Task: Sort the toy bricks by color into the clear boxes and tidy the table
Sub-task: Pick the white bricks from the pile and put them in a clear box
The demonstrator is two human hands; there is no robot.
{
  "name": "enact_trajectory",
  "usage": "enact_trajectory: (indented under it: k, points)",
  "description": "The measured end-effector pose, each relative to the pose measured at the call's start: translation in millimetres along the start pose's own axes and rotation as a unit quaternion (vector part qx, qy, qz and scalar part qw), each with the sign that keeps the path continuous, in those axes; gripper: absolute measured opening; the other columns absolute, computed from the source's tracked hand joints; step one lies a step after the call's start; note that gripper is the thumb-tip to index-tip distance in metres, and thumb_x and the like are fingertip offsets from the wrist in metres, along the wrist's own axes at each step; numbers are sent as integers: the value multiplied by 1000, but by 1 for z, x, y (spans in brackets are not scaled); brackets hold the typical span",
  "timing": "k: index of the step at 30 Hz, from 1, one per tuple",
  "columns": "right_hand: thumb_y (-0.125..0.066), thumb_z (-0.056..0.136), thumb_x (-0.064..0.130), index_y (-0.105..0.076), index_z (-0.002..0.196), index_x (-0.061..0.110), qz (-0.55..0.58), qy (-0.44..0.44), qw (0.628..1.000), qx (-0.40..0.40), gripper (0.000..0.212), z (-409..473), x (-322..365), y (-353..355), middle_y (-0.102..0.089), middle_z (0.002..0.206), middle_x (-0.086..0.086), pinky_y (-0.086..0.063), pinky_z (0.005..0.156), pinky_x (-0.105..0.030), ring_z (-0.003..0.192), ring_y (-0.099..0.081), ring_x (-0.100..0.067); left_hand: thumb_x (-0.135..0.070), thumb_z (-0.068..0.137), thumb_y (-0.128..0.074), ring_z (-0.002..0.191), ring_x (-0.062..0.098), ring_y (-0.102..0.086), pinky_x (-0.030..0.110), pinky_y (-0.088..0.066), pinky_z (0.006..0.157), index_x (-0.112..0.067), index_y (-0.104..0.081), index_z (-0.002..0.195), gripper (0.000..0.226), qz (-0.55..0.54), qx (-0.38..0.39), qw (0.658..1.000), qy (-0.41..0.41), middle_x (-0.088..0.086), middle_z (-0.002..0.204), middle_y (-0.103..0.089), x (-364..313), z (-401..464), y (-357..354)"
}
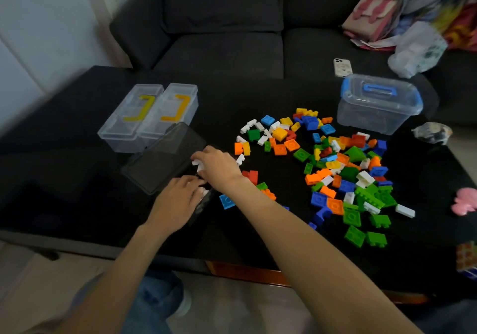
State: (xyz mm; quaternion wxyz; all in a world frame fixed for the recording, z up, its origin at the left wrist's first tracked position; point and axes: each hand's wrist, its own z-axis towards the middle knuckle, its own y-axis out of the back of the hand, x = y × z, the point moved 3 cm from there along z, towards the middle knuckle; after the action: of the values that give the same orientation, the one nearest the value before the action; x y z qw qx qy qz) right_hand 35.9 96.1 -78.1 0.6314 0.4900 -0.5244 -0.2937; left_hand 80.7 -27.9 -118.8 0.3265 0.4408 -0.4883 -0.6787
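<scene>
Left of centre, both hands at open clear box [165,158]: right hand [219,168] pinches white bricks [197,164]; left hand [178,199] curled, grip unclear. Release low inside box, white only.

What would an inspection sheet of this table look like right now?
Surface: black table.
Job's things: mixed toy bricks scattered; two lidded clear boxes with yellow handles; dark open box; blue-handled tub, shut.
Clutter: phone, pink toy, puzzle cube.
Fingers: right hand holds white bricks at the open box; left hand touches its edge.
Cables: nothing seen.
Surroundings: dark sofa, bags.
</scene>
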Motion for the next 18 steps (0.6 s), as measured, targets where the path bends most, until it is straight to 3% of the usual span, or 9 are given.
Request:
enact_trajectory:
  k: [4, 6, 9, 14, 18]
  points:
    - [-52, 93, 21, -46, 135, 23, -20, -9, 999, 48, 42, 3, -8, 1, -47, 135, -10, -45, 92, -41, 118, -52, -31, -30, 97, -21, 105, 23, -54, 31, -42, 87, -11, -61, 111, 47, 21, 28, 999, -9, 7, 107, -64, -9, 2, -15]
    - [-48, 95, 22, -43, 136, 22, -16, 0, 997, 71, 42, 4, -7, 0, -50, 133, -12, -46, 94, -43, 118, -52, -32, -22, 96, -40, 88, 23, -59, 31, -45, 71, -9, -64, 92, 28, 18, -20, 1000, 6, 7, 91, -66, -10, 2, -4]
    - [-43, 96, 16, -46, 134, 22, -17, 33, 995, 98, 38, 1, -1, 3, -54, 127, -12, -47, 94, -45, 114, -55, -31, -17, 92, -55, 72, 23, -60, 30, -39, 56, -7, -68, 90, 16, 21, -67, 997, 19, 8, 84, -67, -15, -1, 18]
    - [-44, 96, 16, -59, 118, 17, 57, 29, 996, -69, 26, -16, -26, 52, -57, 118, -6, -53, 85, -36, 101, -60, -18, -15, 89, -58, 72, 18, -60, 26, -37, 55, -12, -66, 95, 11, 9, -127, 991, -37, 2, 84, -64, -50, 29, 51]
    - [-47, 94, 13, -62, 117, 17, 41, -53, 985, -159, 27, -27, -89, 76, -60, 119, -2, -53, 83, -35, 103, -61, -18, -22, 92, -52, 93, 15, -56, 26, -44, 70, -18, -62, 109, 20, -11, -77, 993, -93, -1, 99, -64, -92, 84, 30]
